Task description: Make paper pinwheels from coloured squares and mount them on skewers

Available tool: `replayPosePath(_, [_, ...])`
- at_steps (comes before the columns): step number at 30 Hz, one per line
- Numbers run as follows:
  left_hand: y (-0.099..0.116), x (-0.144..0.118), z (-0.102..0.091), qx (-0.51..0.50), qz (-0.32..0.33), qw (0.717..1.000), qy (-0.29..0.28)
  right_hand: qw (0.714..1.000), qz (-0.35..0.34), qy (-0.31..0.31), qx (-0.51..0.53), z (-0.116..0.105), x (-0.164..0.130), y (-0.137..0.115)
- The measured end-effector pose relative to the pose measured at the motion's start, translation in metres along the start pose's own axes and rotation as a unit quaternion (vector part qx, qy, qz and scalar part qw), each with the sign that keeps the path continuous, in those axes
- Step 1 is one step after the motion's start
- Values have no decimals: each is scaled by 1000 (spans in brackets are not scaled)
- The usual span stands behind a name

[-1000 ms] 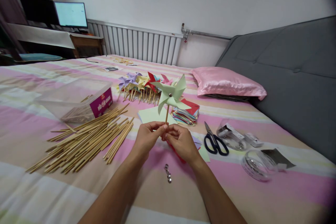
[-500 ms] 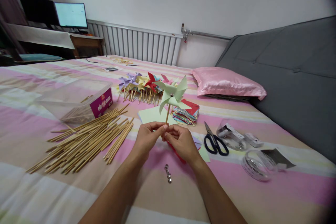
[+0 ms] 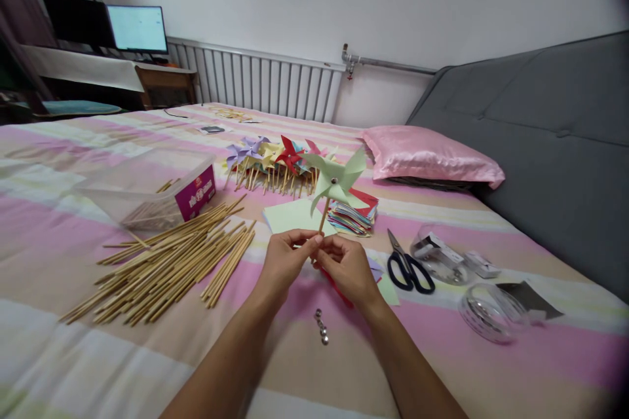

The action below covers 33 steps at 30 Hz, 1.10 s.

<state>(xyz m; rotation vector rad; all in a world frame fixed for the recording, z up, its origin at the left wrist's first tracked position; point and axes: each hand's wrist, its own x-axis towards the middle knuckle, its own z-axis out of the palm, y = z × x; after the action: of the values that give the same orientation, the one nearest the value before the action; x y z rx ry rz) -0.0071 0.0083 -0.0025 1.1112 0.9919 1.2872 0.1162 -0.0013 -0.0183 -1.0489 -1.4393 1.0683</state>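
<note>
Clear plastic forms the box (image 3: 199, 193) at far left, with loose wooden sticks (image 3: 167, 268) spread in front of it on the striped bedcover (image 3: 147, 366). Farther right follow a cluster of finished pinwheels (image 3: 289, 156), pale green sheets (image 3: 289, 215), a row of metal studs (image 3: 322, 327) nearer the viewer, a stack of coloured squares (image 3: 350, 222), dark-handled scissors (image 3: 407, 266) and a clear round container (image 3: 491, 314). The raised pale green pinwheel (image 3: 344, 177) partly screens the cluster and the stack; the hands cover part of the paper beneath them. Compared with one second earlier, the pinwheel leans farther right, its head overlapping more of the stack's red top, while the surrounding objects keep their arrangement. The left hand (image 3: 285, 262) and right hand (image 3: 350, 268) meet, thumbs and fingers pinching the lower stick; the paper head stands above the grip, tilted right.
</note>
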Motion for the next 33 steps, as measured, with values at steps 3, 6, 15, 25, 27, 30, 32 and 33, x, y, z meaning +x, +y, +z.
replayPosePath(3, [-1, 0, -1, 11, 0, 1000, -7, 1000, -7, 15, -9, 2, -1, 1])
replayPosePath(6, [-2, 1, -5, 57, 8, 998, 11, 999, 1, 37, -21, 4, -1, 2])
replayPosePath(15, [-9, 10, -29, 238, 65, 969, 26, 978, 29, 155, -136, -7, 6, 3])
replayPosePath(25, [-7, 8, -35, 297, 38, 954, 3, 935, 5, 150, -322, -10, 91, -8])
replayPosePath(27, [-7, 8, -36, 303, 36, 952, 3, 924, 5, 162, -347, -7, 114, -4])
replayPosePath(30, [-8, 9, -37, 307, 31, 951, 2, 910, 13, 176, -375, -1, 144, 5])
replayPosePath(32, [-8, 10, -37, 311, 28, 950, 2, 902, 24, 186, -390, 5, 161, 12])
replayPosePath(33, [-8, 10, -37, 312, 27, 950, 1, 898, 33, 192, -395, 7, 168, 17])
